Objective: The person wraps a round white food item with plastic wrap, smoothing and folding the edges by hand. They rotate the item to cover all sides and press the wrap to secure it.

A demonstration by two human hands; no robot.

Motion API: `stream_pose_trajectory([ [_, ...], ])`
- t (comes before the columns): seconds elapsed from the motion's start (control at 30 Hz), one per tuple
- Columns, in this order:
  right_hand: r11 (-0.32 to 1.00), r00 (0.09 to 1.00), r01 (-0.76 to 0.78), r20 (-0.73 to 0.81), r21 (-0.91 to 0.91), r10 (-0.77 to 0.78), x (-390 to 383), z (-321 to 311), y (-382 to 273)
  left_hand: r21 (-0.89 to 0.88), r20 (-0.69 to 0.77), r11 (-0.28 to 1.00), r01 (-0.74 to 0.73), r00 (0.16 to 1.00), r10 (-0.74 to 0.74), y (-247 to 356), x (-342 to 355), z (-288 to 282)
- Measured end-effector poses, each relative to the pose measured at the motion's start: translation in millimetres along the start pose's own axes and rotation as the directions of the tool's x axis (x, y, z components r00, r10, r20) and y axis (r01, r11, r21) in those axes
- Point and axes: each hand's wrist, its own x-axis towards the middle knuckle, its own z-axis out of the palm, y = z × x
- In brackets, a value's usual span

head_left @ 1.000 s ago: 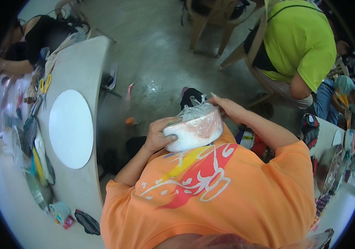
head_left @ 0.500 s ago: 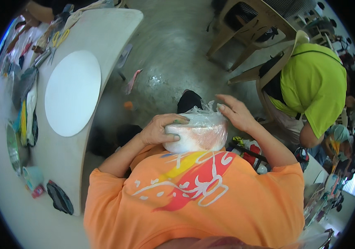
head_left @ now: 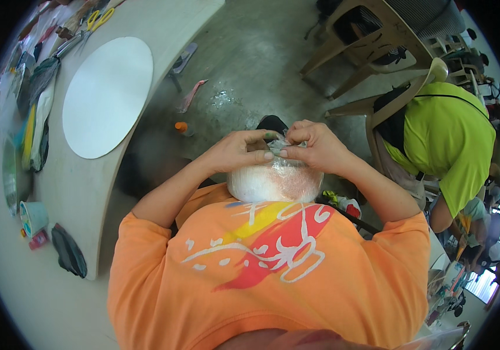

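A round, pale bundle (head_left: 274,182) wrapped in clear plastic, with a reddish-brown patch on its right part, rests against my body at lap height. Bunched plastic wrap (head_left: 277,146) rises from its top. My left hand (head_left: 240,151) pinches the left side of that gathered wrap between thumb and fingers. From the right, my right hand (head_left: 318,147) also grips the wrap, its fingers bent and close to the left fingertips. What lies inside the plastic cannot be made out clearly.
To the left is a pale table (head_left: 95,186) bearing a white oval board (head_left: 108,97), yellow-handled scissors (head_left: 99,20), a small tub (head_left: 34,217) and a dark cloth (head_left: 69,251). A bottle (head_left: 184,128) stands on the floor. A person in a lime shirt (head_left: 451,134) sits at right, near chairs (head_left: 372,44).
My right hand has come inward and closed on the plastic at the top. My left hand has moved from the bundle's side up to the gathered wrap. The whole view has shifted slightly.
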Motion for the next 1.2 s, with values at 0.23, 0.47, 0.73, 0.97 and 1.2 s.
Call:
stream_pose_trajectory([
  [0.23, 0.795, 0.944, -0.326, 0.210, 0.512, 0.253, -0.8, -8.8, 21.0, 0.042, -0.018, 0.991, 0.126, 0.992, -0.126, 1.6, 1.0, 6.2],
  [0.47, 0.873, 0.935, -0.176, 0.356, 0.454, 0.003, -8.6, -11.2, 47.8, -0.111, -0.046, 0.992, 0.063, 0.997, -0.069, -1.9, -0.9, 5.3],
  [0.73, 0.775, 0.936, -0.316, 0.314, 0.547, 0.160, -9.1, -0.8, 54.7, -0.350, -0.083, 0.935, 0.063, 0.992, -0.098, 6.2, -4.5, 7.9],
  [0.97, 0.871, 0.927, -0.281, 0.349, 0.402, 0.138, -6.5, 0.9, 30.7, -0.472, 0.046, 0.867, 0.162, 0.986, -0.160, 5.8, -0.5, 1.1],
  [1.2, 0.671, 0.883, -0.434, 0.431, 0.601, 0.185, -15.7, 1.3, 45.1, -0.125, 0.219, 0.991, 0.043, 0.976, -0.015, 6.3, 11.7, -6.4],
])
